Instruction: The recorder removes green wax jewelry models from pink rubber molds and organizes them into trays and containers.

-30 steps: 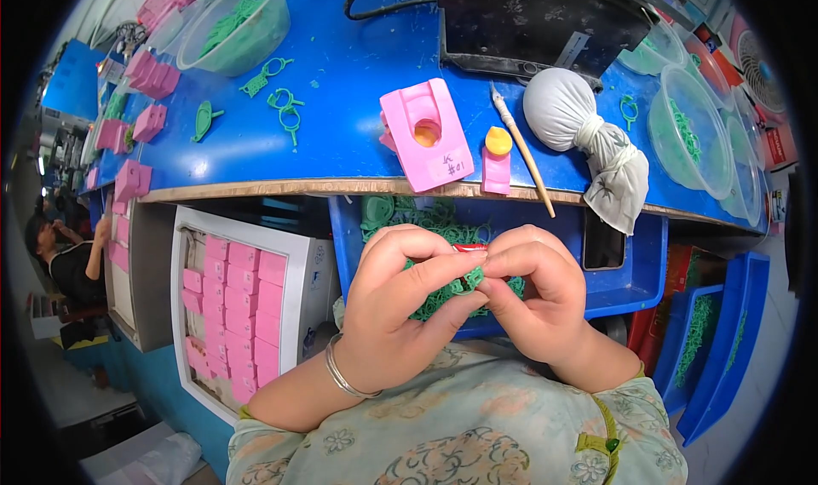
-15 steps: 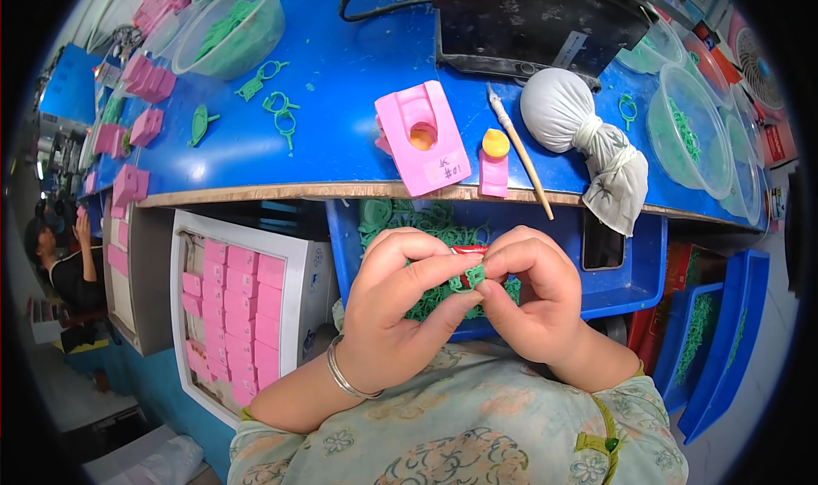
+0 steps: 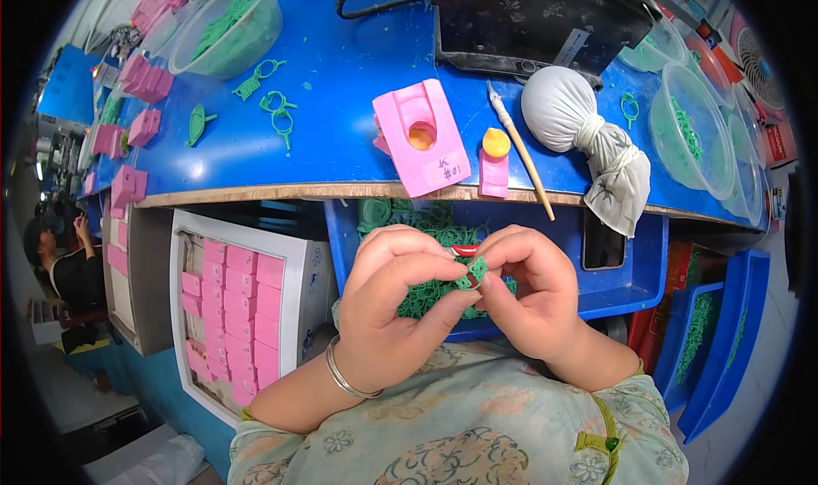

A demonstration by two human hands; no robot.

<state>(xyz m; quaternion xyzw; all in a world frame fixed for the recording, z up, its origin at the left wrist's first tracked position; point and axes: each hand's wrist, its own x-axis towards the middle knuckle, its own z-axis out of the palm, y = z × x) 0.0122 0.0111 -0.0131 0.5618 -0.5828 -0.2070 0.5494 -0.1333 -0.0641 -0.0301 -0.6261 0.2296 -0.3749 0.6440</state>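
While both grips pinch one green piece [image 3: 471,274] between them, I see my left hand [image 3: 396,310] and right hand [image 3: 530,302] meet over the blue bin [image 3: 630,272], touching at the fingertips. Green pieces [image 3: 426,293] fill the bin below. Beyond, on the table [image 3: 324,144], stand a pink mould [image 3: 422,136], a brush [image 3: 521,151] and a white cloth bag [image 3: 579,123].

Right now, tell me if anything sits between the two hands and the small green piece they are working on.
Nothing visible does. The left hand and the right hand both pinch the small green piece directly with their fingertips, held above the blue tray of green parts. A small red tool lies against the piece at the fingertips, not between.
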